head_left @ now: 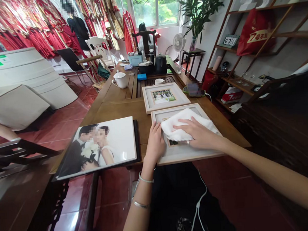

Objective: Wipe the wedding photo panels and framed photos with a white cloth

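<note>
A framed photo lies flat at the near edge of a wooden table. My right hand presses a folded white cloth flat onto the frame's glass, fingers stretched out over it. My left hand rests on the frame's left border, fingers curled over its edge, steadying it. A second framed photo lies just beyond the first. To the left, a large photo print lies on a dark board.
Farther along the table stand a white teapot, a small white cup, a dark kettle and a phone. Wooden shelves line the right wall. Red garments hang at the left. A dark wooden chair is near my left.
</note>
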`<state>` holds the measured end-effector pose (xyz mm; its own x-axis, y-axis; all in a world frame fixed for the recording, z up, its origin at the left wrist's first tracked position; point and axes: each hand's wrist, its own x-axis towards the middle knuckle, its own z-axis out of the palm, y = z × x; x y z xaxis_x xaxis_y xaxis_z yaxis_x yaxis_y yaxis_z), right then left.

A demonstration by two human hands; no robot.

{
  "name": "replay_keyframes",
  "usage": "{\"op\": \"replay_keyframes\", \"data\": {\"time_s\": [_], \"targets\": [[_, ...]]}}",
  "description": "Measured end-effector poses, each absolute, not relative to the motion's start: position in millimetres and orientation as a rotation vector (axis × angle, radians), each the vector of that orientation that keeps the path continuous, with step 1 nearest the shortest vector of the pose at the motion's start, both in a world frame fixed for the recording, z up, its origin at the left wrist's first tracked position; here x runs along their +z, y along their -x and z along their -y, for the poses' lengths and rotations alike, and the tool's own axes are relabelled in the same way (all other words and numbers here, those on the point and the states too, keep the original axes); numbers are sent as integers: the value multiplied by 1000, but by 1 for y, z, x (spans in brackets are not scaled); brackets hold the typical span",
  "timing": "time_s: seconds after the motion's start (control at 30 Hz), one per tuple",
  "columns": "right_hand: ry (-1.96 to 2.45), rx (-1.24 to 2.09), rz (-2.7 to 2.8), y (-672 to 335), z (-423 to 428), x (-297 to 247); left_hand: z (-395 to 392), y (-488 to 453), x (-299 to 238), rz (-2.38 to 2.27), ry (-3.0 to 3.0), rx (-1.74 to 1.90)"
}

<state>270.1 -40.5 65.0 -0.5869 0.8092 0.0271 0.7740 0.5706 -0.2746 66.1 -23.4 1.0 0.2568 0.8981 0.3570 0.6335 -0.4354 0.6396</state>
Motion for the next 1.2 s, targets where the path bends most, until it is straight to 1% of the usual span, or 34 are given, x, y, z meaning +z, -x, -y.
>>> {"op": "replay_keyframes", "data": {"time_s": [0.27, 0.4, 0.5, 0.63, 0.77, 1.03, 1.2], "targets": [[1231, 596, 2663, -293, 109, 87, 24, -65, 3, -1438, -2171, 922], [1284, 592, 2631, -311, 121, 92, 23, -65, 0, -1433, -2169, 950], [1385, 483, 2593, -324, 121, 88, 22, -65, -2, -1425, -2164, 978], [1438, 239, 2566, -330, 106, 75, 21, -65, -2, -1428, -2154, 969], [1422, 140, 2535, -325, 71, 62, 21, -65, -1, -1402, -2146, 981], [1579, 137, 2233, -289, -3, 51, 22, -65, -1, -1421, -2153, 952], [1485, 286, 2345, -253, -20, 50, 21, -66, -4, -1384, -2131, 1012]]}}
